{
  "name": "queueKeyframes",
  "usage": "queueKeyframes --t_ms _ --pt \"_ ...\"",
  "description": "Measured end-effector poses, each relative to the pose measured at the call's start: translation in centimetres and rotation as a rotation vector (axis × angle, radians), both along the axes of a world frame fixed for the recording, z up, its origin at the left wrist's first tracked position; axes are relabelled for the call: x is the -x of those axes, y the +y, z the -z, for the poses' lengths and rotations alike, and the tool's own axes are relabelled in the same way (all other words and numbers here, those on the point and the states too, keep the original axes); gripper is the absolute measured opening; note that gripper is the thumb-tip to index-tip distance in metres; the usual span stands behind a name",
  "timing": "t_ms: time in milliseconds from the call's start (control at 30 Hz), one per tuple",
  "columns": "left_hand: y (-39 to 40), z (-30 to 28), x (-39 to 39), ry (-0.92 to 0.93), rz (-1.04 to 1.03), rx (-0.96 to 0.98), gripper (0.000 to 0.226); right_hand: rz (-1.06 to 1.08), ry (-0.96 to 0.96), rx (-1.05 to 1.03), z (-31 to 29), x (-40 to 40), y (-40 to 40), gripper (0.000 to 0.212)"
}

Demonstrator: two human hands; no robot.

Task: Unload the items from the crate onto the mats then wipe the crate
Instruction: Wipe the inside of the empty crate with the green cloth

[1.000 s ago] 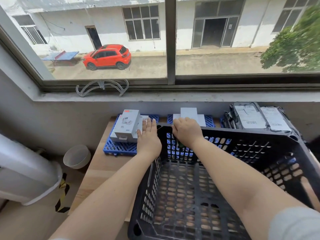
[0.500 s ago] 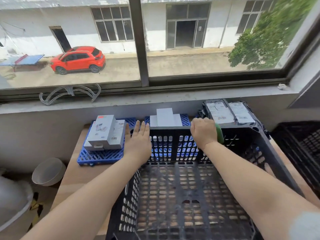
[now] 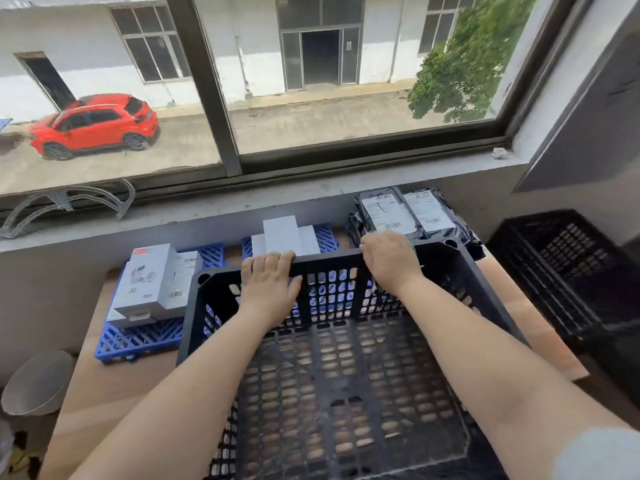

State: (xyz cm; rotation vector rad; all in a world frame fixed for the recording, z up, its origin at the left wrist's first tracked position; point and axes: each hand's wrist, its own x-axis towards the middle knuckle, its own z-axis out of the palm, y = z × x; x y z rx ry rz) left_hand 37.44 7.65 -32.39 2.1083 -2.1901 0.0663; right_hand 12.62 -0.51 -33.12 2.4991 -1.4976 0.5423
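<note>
The black plastic crate [image 3: 485,299] stands empty on the wooden table, just in front of me. My left hand [image 3: 268,285] grips its far rim, fingers curled over the top edge. My right hand [image 3: 389,259] presses on the far rim near the right corner and holds a green cloth [image 3: 412,244], of which only a sliver shows. Behind the crate lie blue mats: the left blue mat [image 3: 138,336] carries white boxes [image 3: 149,282], the middle blue mat [image 3: 325,233] bears plain white boxes [image 3: 282,233]. Black parcels [image 3: 398,213] with labels lie at the back right.
A second black crate [image 3: 561,265] sits to the right of the table. A grey round bin [image 3: 38,382] stands on the floor at the left. The grey windowsill [image 3: 311,192] runs close behind the table, with a clear plastic piece [image 3: 69,204] on it.
My left hand has moved from the crate's left corner onto the far rim and curled over it. My right hand has slid right along the far rim with the cloth.
</note>
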Motion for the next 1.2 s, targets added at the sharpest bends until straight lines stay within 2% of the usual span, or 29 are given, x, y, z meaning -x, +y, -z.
queueKeyframes --t_ms 100,233,367,500,567,667,833,933,1000,1067,1133,1200 --pt "-0.1 0.4 0.4 0.016 -0.017 0.028 0.055 0.108 -0.059 -0.032 -0.4 3.8 -0.1 0.043" --pt "-0.8 -0.3 2.0 0.045 -0.12 0.03 0.038 0.3 -0.023 -0.087 -0.7 0.8 -0.1 0.035" --pt "-3.4 -1.6 6.3 0.017 -0.05 0.011 0.042 0.157 0.061 -0.08 -1.0 -4.4 0.9 0.023" --pt "-5.8 -1.5 8.7 0.047 0.032 -0.041 0.045 -0.032 0.019 -0.095 -1.2 -0.8 0.6 0.036" --pt "-5.9 -1.3 8.6 0.058 0.022 -0.078 0.047 0.002 0.037 -0.11 -1.5 2.8 0.3 0.035" --pt "-5.7 -1.1 8.5 0.022 0.029 -0.079 0.049 0.094 0.13 -0.238 -2.7 7.5 -0.7 0.03" --pt "-5.9 -0.9 8.9 -0.052 0.01 -0.08 0.054 0.104 0.166 -0.436 -4.4 9.1 -1.8 0.026" --pt "-5.8 -0.9 8.9 -0.066 -0.001 -0.085 0.055 0.222 0.091 -0.49 -4.2 9.3 -2.0 0.017" --pt "-5.8 -0.9 9.0 -0.07 -0.01 -0.077 0.056 0.227 0.061 -0.413 -3.9 9.7 -1.4 0.032" --pt "-5.7 -0.9 9.2 -0.068 -0.017 -0.072 0.056 0.202 -0.056 -0.289 -3.8 10.1 -0.2 0.048" --pt "-5.6 -1.0 9.4 -0.056 -0.025 -0.064 0.056 0.266 -0.336 -0.225 -4.4 10.3 0.4 0.054" --pt "-5.5 -1.0 9.5 -0.044 -0.028 -0.062 0.055 0.35 -0.615 -0.14 -5.2 10.9 0.2 0.05"
